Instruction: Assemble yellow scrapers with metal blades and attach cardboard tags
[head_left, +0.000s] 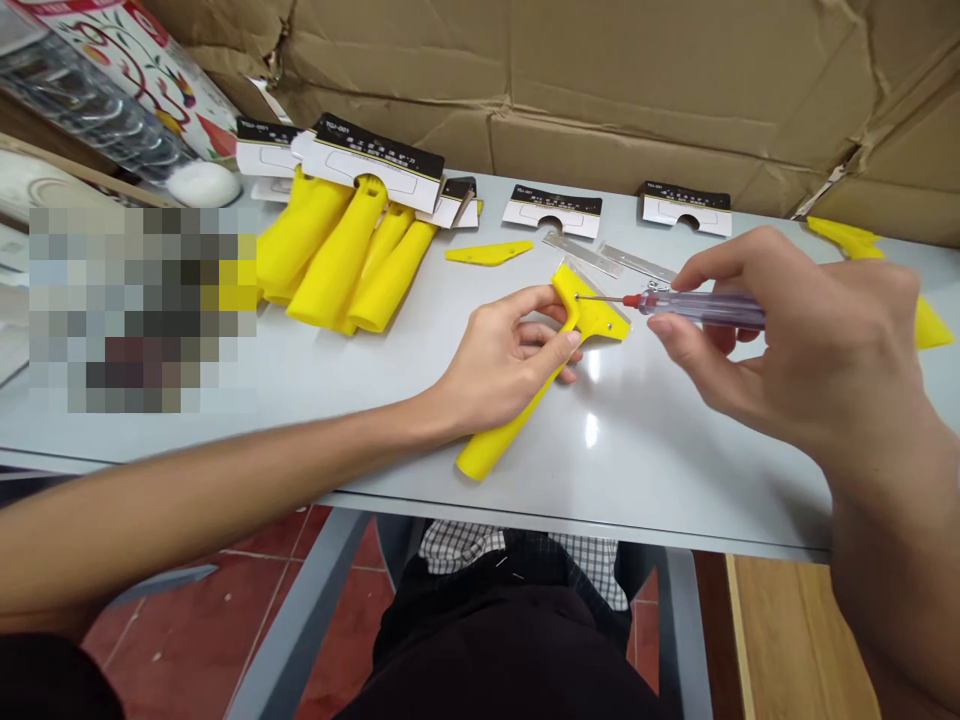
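My left hand is closed around the neck of a yellow scraper, whose hollow handle points down toward the table's front edge. Two small screws show on the scraper's wide head, and a thin blade edge sticks out along its far side. In my right hand is a screwdriver with a clear purplish handle. Its thin shaft reaches left, and the tip meets the screw on the head's left side. Just beyond the head lie metal blades and a loose yellow cover piece.
Several yellow scrapers with black-and-white cards are piled at the left. Two more cards lie along the back by a cardboard wall. Another yellow scraper is partly behind my right hand. A plastic bottle leans at the far left, near a blurred patch.
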